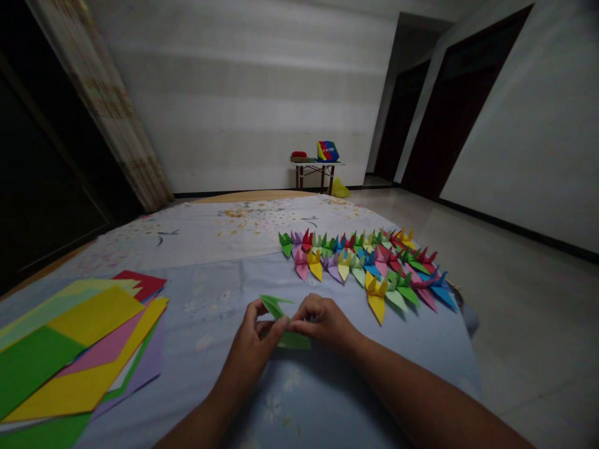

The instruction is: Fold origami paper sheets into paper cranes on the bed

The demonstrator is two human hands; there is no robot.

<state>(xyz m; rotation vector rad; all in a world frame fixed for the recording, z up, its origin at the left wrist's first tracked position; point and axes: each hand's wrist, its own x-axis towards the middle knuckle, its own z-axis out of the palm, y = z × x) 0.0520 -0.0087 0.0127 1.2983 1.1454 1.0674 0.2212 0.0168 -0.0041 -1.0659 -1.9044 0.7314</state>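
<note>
Between my two hands is a folded piece of green paper (294,340), held a little above the blue flowered cloth. My left hand (255,340) pinches it from the left, thumb on the near side, with a pointed flap rising above the fingers. The fingers of my right hand (322,321) are closed on the paper's middle, close to my left thumb. Part of the paper is hidden behind the fingers. To the right stand rows of folded paper cranes (375,298) in many colours, the nearest of them yellow.
Loose coloured paper sheets (105,318) lie in a spread pile at the left of the table. The cloth (210,312) covers the round table. Farther back, a small table (322,164) by the wall bears a colourful box (328,151); a yellow bag (340,188) lies on the floor.
</note>
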